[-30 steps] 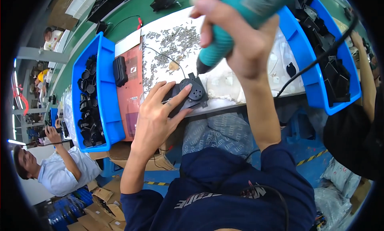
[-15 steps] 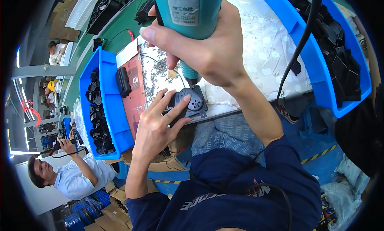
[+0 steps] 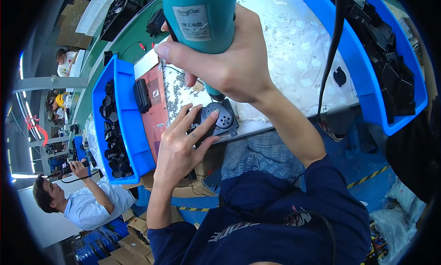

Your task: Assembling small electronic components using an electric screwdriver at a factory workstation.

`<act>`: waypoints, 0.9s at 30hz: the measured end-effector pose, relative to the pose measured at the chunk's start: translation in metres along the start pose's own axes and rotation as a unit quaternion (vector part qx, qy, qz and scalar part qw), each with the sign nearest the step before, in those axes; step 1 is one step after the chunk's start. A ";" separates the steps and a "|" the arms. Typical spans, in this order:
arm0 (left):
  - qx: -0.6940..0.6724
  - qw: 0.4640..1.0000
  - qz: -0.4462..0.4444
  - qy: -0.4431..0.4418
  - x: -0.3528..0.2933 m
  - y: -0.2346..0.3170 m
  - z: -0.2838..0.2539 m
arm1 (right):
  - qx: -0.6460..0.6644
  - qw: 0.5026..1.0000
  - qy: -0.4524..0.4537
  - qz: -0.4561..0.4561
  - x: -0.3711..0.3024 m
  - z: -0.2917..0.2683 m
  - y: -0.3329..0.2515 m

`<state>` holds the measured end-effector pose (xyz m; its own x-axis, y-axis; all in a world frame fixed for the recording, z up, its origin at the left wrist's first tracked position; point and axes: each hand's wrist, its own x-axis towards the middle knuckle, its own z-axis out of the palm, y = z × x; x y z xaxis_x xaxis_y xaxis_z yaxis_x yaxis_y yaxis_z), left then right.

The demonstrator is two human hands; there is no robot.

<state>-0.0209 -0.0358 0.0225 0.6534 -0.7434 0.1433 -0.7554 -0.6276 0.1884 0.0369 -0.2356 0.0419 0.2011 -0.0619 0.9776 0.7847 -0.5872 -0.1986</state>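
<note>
My right hand [image 3: 229, 65] grips a teal electric screwdriver [image 3: 202, 17], held upright with its tip pointing down onto a round dark grey perforated part [image 3: 221, 116]. My left hand [image 3: 181, 143] presses fingers on the left side of that part and holds it against the white worktop [image 3: 294, 49]. The driver's bit is mostly hidden behind my right hand. A black cable [image 3: 333, 44] hangs from the tool across the table.
A blue bin [image 3: 121, 122] of black parts stands at the left, with a red tray [image 3: 154, 104] of small screws beside it. Another blue bin [image 3: 381, 72] with black parts is at the right. A person in a white shirt [image 3: 87, 200] sits at lower left.
The screwdriver has come down and nearer, from tilted above the table to upright over the grey part. My left hand has stayed on the part.
</note>
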 end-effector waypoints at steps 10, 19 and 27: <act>-0.023 1.000 -0.001 0.006 -0.001 0.001 -0.001 | 0.271 0.926 0.009 0.261 -0.012 0.016 -0.012; -0.038 0.999 -0.001 0.008 0.003 0.000 0.002 | 0.304 0.916 -0.038 0.258 -0.022 0.012 -0.008; -0.011 0.995 0.071 -0.064 0.018 -0.011 -0.036 | 0.597 0.766 0.117 0.206 -0.001 -0.059 0.007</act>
<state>0.0013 -0.0343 0.0580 0.5276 -0.8482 0.0461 -0.8373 -0.5102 0.1966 0.0077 -0.2876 0.0436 0.5756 -0.2688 0.7723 0.6876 0.6703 -0.2792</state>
